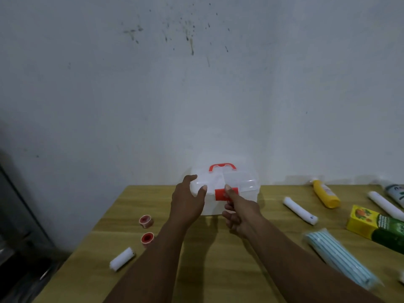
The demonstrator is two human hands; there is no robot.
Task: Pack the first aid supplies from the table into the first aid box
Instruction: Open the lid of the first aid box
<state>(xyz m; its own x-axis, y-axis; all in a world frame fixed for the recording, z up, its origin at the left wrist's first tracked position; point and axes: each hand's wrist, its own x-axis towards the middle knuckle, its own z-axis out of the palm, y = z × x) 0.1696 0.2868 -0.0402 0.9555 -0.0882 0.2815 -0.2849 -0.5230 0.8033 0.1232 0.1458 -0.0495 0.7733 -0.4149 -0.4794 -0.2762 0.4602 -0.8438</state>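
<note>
First aid box at wooden table's far edge, stained wall behind; left hand open on lid, right hand at red latch, grip unclear.

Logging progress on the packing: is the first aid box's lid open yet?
No, the lid sits flat on the first aid box, with the red latch down under the right hand's thumb.
</note>
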